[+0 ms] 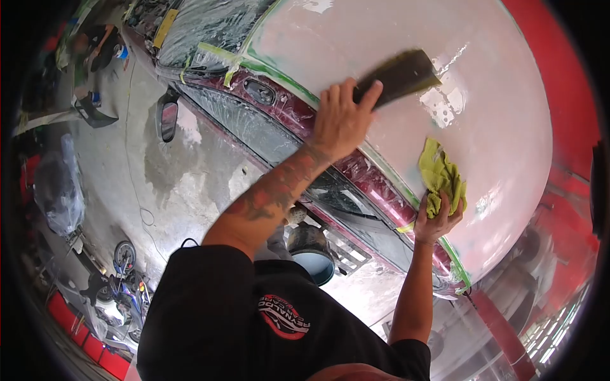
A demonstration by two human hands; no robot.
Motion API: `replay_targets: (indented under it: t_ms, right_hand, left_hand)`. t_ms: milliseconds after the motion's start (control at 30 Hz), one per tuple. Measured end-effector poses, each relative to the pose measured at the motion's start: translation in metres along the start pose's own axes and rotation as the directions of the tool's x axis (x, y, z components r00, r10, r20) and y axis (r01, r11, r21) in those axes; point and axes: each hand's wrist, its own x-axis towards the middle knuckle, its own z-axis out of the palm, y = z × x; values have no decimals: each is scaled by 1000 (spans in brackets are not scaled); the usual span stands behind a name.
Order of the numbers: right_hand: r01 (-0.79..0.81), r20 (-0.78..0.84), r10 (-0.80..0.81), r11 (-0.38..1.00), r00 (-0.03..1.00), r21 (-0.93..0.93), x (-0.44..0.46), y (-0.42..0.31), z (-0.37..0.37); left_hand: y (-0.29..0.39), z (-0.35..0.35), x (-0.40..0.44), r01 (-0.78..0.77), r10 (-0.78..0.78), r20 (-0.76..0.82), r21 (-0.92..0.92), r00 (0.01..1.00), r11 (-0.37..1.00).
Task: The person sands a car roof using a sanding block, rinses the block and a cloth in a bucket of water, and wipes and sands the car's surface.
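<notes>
My left hand (pixel 346 120) is wrapped round the near end of a long dark sanding block (pixel 406 71), which is slightly blurred. The block is over the pale, primed car roof (pixel 394 32), close to a wet, shiny patch (pixel 443 105). Lower right, my right hand (pixel 437 222) grips a crumpled yellow-green cloth (pixel 440 168), part of which spreads onto the roof. Green masking tape (pixel 279 75) runs along the roof's edge beside both hands.
Whitish residue streaks the windshield (pixel 210 32) and side window (pixel 238 114). A side mirror (pixel 168 117) juts out. By my body stands a dark bucket (pixel 311 251) with a bluish inside. Further off are a motorcycle (pixel 124 286), a plastic-wrapped item (pixel 58 190) and another person (pixel 92 57).
</notes>
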Motion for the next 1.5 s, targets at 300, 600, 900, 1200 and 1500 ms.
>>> replay_targets:
  t_ms: [300,600,900,1200,1500]
  right_hand:
    - [-36,13,36,999,999,-13,-1,1,2]
    - [-22,5,22,1000,1000,18,0,3,2]
    - [-6,8,6,1000,1000,22,-3,3,0]
    - [-46,0,46,999,999,-10,2,0,2]
    - [-38,13,37,999,999,21,-3,2,0]
  left_hand:
    - [-23,22,13,237,-234,-50,41,971,971]
    - [-106,1,57,145,-105,-221,176,970,974]
    - [39,9,-30,-304,316,85,-132,945,943]
    - [-78,2,58,33,-17,-97,167,995,985]
    - [-147,-3,120,28,-5,-120,193,993,981]
